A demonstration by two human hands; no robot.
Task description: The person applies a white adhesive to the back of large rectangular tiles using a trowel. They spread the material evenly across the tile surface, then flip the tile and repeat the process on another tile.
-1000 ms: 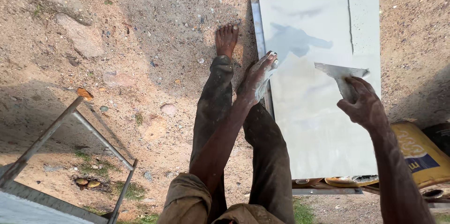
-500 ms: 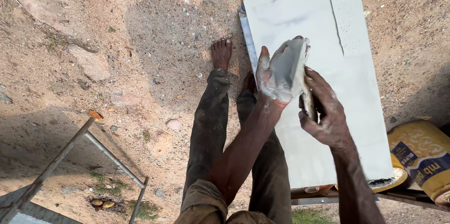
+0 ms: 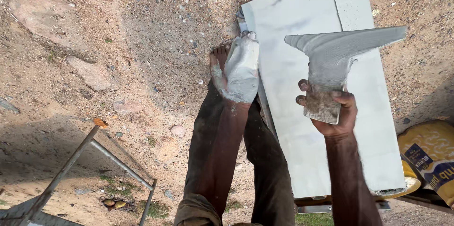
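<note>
Right hand (image 3: 333,112) now gripping trowel (image 3: 338,53) clear of paste-coated, open left hand (image 3: 240,70)

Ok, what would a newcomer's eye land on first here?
Probably the wide putty blade, grey with paste, held up by the right hand over the pale board. Next, the left hand, coated in whitish paste, above the person's bare foot on sandy ground.
</note>
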